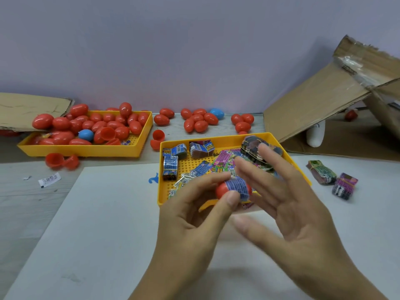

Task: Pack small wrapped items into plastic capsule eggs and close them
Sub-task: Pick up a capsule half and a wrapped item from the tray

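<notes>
**Ana:** Capsule egg [233, 190], red, is sitting in the fingertips of the left hand [194, 215], which is pinching it with the thumb in front and the fingers behind, just above the near edge of the nearer yellow tray [161, 169].

**Ben:** And its long axis?

**Ana:** It is lying roughly sideways, one red end toward the left hand, the other toward the right hand [287, 213]. A blue printed wrapped item [236, 187] is showing around its middle; whether the halves are fully seated, nobody can tell, since the frame is blurring there.

**Ben:** Is the right hand gripping anything?

**Ana:** No. Its fingers are spreading out straight, holding nothing, palm facing the egg's right end and just beside it. It is the hand placed to press that end in, so closing probably means pushing along the sideways axis.

**Ben:** Supplies?

**Ana:** More wrapped packets [173, 161] are lying in the near tray, and closed red eggs [104, 124] are filling the far tray [86, 151] on the worktop [97, 224].
</notes>
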The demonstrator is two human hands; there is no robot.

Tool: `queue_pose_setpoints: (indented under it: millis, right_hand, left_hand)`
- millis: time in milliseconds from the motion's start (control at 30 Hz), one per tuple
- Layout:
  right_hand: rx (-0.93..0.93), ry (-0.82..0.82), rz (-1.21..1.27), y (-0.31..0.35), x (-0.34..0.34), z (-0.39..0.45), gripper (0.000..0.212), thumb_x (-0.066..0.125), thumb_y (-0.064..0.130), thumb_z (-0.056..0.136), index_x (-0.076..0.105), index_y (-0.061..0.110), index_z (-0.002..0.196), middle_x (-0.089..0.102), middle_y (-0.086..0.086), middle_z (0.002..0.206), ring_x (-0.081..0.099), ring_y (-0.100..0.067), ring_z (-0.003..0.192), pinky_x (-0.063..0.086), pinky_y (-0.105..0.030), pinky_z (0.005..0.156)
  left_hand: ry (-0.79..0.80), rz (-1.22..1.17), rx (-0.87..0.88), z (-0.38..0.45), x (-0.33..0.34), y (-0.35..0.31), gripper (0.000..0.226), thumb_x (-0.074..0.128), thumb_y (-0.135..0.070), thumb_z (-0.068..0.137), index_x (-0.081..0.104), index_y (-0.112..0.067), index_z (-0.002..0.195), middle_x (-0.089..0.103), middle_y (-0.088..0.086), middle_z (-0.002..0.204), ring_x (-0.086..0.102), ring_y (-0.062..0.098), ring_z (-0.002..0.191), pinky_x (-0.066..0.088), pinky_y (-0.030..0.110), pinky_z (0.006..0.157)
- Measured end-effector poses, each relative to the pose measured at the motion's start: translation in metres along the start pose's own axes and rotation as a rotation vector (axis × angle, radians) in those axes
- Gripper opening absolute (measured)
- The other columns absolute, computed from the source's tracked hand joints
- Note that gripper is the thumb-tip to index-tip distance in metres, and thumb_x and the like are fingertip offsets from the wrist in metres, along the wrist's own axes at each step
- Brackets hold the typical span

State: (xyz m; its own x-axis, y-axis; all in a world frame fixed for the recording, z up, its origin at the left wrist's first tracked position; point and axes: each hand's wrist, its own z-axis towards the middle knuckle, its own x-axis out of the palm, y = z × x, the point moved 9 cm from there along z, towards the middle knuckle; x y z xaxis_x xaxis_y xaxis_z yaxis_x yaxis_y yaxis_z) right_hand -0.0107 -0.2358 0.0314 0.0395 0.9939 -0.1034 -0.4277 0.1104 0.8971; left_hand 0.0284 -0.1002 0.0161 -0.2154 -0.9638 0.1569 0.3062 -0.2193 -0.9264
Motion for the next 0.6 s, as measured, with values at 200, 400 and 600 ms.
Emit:
queue_pose_setpoints:
  millis: [200,400,600]
  right_hand:
    - [0.242,-0.163,0.048,-0.019,-0.008,0.0,0.041,0.074,0.063,0.069,0.075,0.035,0.1,0.076,-0.005,0.081,0.072,-0.02,0.07,0.057,-0.028,0.051]
    - [0.139,-0.182,-0.049,-0.01,-0.013,0.001,0.034,0.082,0.024,0.069,0.074,0.033,0.101,0.076,-0.001,0.092,0.072,-0.02,0.078,0.061,-0.034,0.058]
    - [0.096,-0.125,-0.075,-0.009,-0.008,0.0,0.037,0.071,0.009,0.078,0.074,0.035,0.104,0.074,0.004,0.101,0.071,-0.016,0.088,0.06,-0.028,0.069]
  left_hand:
    - [0.12,-0.007,0.086,0.0,0.008,-0.004,0.06,0.07,0.0,0.08,0.057,-0.031,0.13,0.07,-0.003,0.123,0.066,0.018,0.115,0.055,0.023,0.087]
    - [0.056,-0.084,-0.033,-0.002,0.002,0.007,0.044,0.063,-0.028,0.079,0.066,-0.031,0.123,0.071,-0.001,0.118,0.068,0.023,0.11,0.057,0.027,0.084]
    - [-0.078,0.033,0.007,0.001,-0.007,0.003,0.022,0.082,-0.026,0.072,0.076,-0.025,0.094,0.077,0.001,0.088,0.075,0.02,0.081,0.058,0.02,0.068]
